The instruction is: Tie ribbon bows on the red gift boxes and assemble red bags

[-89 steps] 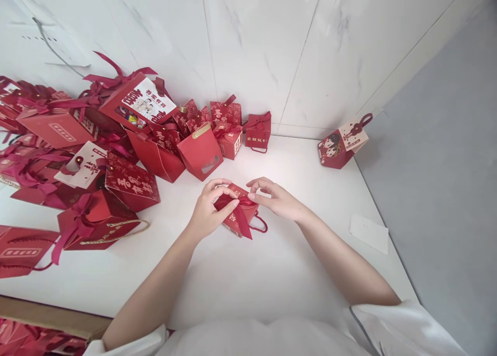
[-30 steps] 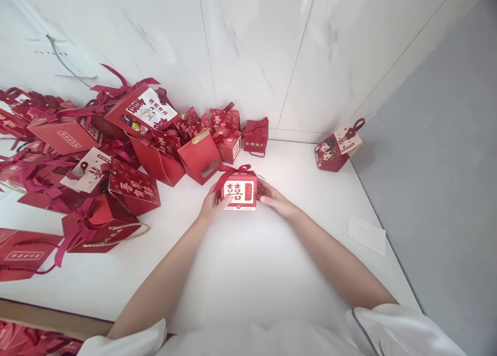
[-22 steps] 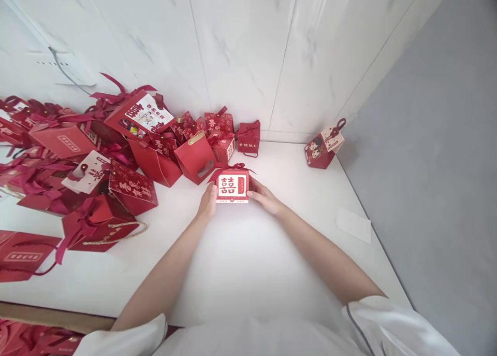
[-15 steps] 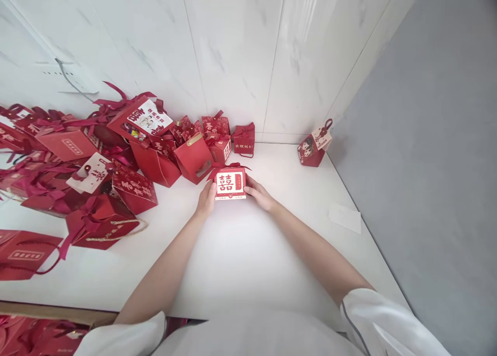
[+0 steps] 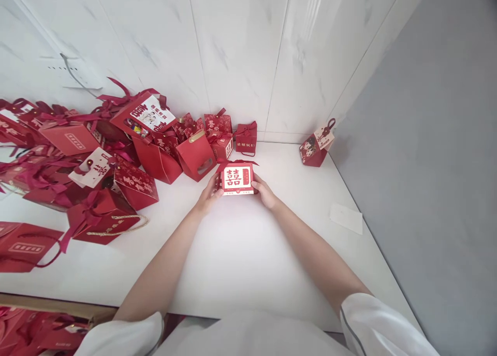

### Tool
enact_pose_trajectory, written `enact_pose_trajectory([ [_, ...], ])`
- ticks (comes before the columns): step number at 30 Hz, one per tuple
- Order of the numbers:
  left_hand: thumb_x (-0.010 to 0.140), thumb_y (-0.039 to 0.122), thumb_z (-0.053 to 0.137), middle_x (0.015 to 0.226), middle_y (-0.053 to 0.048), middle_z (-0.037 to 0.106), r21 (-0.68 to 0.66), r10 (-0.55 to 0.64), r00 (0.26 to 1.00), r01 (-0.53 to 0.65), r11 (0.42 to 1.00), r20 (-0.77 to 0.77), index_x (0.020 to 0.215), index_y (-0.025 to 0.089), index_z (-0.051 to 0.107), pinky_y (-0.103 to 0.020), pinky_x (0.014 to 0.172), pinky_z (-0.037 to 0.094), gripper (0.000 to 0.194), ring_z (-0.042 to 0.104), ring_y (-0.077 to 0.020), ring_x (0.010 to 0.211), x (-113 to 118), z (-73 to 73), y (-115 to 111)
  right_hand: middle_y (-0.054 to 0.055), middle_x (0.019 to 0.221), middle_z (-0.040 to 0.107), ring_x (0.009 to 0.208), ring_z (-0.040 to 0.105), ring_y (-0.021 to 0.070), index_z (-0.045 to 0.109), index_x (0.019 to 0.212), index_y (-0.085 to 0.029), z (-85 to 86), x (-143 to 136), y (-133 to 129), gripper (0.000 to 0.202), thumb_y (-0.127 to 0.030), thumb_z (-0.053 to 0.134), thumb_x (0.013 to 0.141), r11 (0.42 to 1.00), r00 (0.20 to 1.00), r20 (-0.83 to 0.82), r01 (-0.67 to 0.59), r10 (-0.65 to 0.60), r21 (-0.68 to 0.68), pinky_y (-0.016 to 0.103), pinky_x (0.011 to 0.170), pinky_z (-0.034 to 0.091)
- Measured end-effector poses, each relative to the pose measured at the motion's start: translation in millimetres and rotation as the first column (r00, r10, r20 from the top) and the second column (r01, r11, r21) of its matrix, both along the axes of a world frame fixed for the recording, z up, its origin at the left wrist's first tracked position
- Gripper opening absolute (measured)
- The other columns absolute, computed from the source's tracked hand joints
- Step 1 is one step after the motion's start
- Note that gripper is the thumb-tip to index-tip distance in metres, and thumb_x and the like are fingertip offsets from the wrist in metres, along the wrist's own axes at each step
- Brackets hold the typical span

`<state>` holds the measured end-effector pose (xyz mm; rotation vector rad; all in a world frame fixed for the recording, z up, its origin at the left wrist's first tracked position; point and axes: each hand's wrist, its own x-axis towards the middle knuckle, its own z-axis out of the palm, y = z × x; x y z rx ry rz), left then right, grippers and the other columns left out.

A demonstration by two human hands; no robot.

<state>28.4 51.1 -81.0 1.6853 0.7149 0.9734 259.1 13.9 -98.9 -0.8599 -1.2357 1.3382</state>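
Note:
A red and white gift box (image 5: 236, 179) with a large red character on its face and a dark red ribbon on top is held between both hands. My left hand (image 5: 209, 193) grips its left side, and my right hand (image 5: 264, 191) grips its right side with the thumb near the front. Just behind it stand a plain red box (image 5: 196, 156) with a cut-out handle, a small patterned box (image 5: 221, 146) and a small red box (image 5: 246, 138) with a bow. The fingertips behind the held box are hidden.
Many red gift boxes with ribbons (image 5: 132, 177) are piled along the left of the white table (image 5: 248, 262). A house-shaped box (image 5: 316, 146) stands in the far right corner, and a white paper slip (image 5: 346, 218) lies nearer. A cardboard carton (image 5: 58, 307) with more red boxes sits lower left.
The held gift box has shifted slightly to the right in view and its face shows a little more squarely. The left fingers have moved lower on its side.

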Motion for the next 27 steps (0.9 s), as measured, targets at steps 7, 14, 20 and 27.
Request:
enact_pose_trajectory([
  [7, 0.081, 0.060, 0.062, 0.149, -0.015, 0.043, -0.040, -0.050, 0.997, 0.048, 0.998, -0.053, 0.153, 0.022, 0.027, -0.046, 0.102, 0.042, 0.089, 0.052, -0.0346, 0.124, -10, -12.4, 9, 0.004, 0.151, 0.045, 0.138, 0.043, 0.0285, 0.037, 0.148, -0.027, 4.4, 0, -1, 0.067, -0.053, 0.054, 0.088, 0.999, 0.999, -0.017, -0.034, 0.034, 0.022, 0.050, 0.114, 0.034],
  [14, 0.086, 0.057, 0.059, 0.145, -0.014, 0.047, -0.043, -0.063, 0.996, 0.060, 0.997, -0.061, 0.154, 0.025, 0.024, -0.043, 0.101, 0.042, 0.083, 0.053, -0.0322, 0.122, -15, -14.9, 8, 0.005, 0.159, 0.030, 0.143, 0.033, 0.0296, 0.021, 0.154, -0.032, 18.9, 0, -5, 0.081, -0.058, 0.058, 0.087, 0.985, 0.991, 0.068, -0.121, 0.113, 0.125, 0.049, 0.112, 0.039],
  [20, 0.084, 0.060, 0.060, 0.151, -0.013, 0.040, -0.069, -0.039, 0.999, 0.037, 0.997, -0.024, 0.153, 0.025, 0.028, -0.044, 0.103, 0.041, 0.084, 0.048, -0.0340, 0.128, -15, -9.5, 6, 0.010, 0.156, 0.033, 0.125, 0.051, 0.0308, 0.007, 0.155, -0.035, 19.3, 2, -7, 0.097, -0.058, 0.066, 0.081, 0.975, 0.974, 0.045, -0.222, 0.221, 0.021, 0.041, 0.080, 0.059],
  [27, 0.078, 0.056, 0.069, 0.136, -0.015, 0.056, -0.160, 0.068, 0.998, -0.064, 0.985, 0.016, 0.145, 0.024, 0.038, -0.048, 0.102, 0.045, 0.080, 0.056, -0.0327, 0.121, -11, -7.9, 3, 0.006, 0.162, 0.019, 0.133, 0.046, 0.0315, 0.010, 0.154, -0.041, 11.4, -1, -8, 0.091, -0.054, 0.066, 0.083, 0.997, 0.998, 0.019, -0.065, 0.064, 0.034, 0.048, 0.093, 0.055],
])
